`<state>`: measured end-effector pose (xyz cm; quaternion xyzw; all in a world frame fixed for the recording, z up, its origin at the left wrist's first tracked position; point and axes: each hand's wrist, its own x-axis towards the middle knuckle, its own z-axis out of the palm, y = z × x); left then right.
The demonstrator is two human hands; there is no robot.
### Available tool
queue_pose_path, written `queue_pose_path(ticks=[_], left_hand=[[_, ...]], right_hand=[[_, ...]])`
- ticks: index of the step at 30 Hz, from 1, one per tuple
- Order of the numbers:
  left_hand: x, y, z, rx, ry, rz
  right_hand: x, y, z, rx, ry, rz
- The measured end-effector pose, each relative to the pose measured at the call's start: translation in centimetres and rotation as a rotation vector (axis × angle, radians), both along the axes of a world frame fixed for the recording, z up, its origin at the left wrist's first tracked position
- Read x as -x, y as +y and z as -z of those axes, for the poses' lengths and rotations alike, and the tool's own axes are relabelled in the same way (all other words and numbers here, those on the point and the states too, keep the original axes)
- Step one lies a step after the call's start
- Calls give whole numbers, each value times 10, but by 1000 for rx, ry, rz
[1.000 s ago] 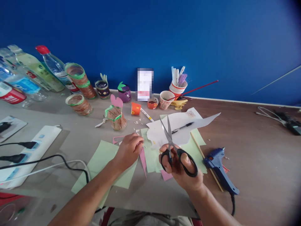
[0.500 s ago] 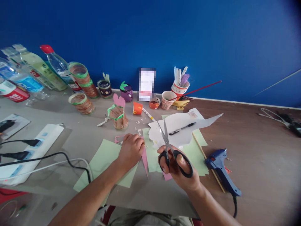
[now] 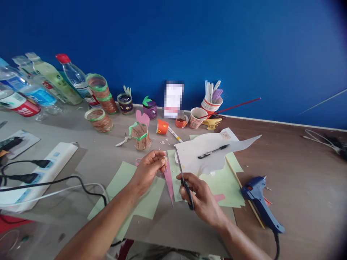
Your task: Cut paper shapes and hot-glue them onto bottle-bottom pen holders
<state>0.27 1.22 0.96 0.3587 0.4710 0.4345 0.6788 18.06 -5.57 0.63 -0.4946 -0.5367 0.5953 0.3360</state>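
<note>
My left hand (image 3: 148, 169) pinches the top of a long pointed strip of pink paper (image 3: 169, 182) and holds it just above the table. My right hand (image 3: 202, 198) grips black-handled scissors (image 3: 184, 180), turned edge-on, blades pointing up and left towards the strip. The blades look nearly closed and stand right beside the pink paper. Under both hands lie pale green paper sheets (image 3: 127, 187). A white cut sheet (image 3: 208, 151) with a black pen (image 3: 213, 151) on it lies just beyond.
A blue glue gun (image 3: 260, 204) and a thin wooden stick (image 3: 242, 189) lie to the right. Decorated cups (image 3: 140, 135) and plastic bottles (image 3: 54, 81) line the blue wall. A white power strip (image 3: 38, 173) with black cables sits at left.
My left hand lifted the pink strip off the table. My right hand turned the scissors edge-on and swung them left towards the strip.
</note>
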Motion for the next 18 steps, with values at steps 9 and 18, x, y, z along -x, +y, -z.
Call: queue_pose_path(ticks=[9,18], left_hand=[[-2,-4,6,-7,29,57],[-1,-4,1,59,-14,47]], right_hand=[[1,-1,5,-7,-34,24],[3,1,-2,-65,-188,-11]])
